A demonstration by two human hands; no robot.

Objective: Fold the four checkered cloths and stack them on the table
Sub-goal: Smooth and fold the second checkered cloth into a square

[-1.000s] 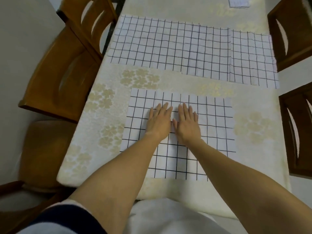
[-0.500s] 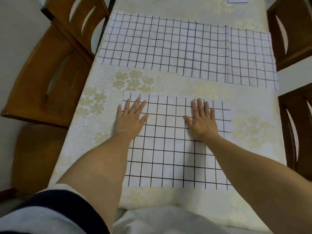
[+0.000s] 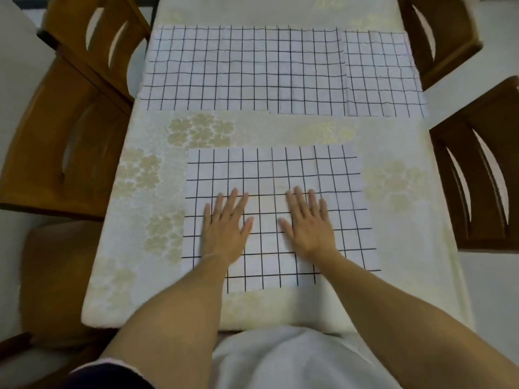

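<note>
Early stage: flat, empty left hand (image 3: pixel 224 228) and right hand (image 3: pixel 309 228) pressing white black-gridded cloth (image 3: pixel 278 175) at near edge of cream floral table (image 3: pixel 196 130); other checkered cloths (image 3: pixel 241 71) beyond, unstacked.

- I read the near cloth (image 3: pixel 280 175), on the table's near half, as white with a black grid.
- On the table's far half, the wide cloth (image 3: pixel 241 68) and small cloth (image 3: pixel 382 77) show the same white with thinner black lines.
- The table (image 3: pixel 134 220) is cream with pale gold flower clusters.
- The left chairs (image 3: pixel 70 136) beside the table look honey brown, the right chairs (image 3: pixel 477 178) darker brown.
- At the table's near edge I see a white garment (image 3: pixel 295 360) and a navy sleeve (image 3: pixel 112 374).
</note>
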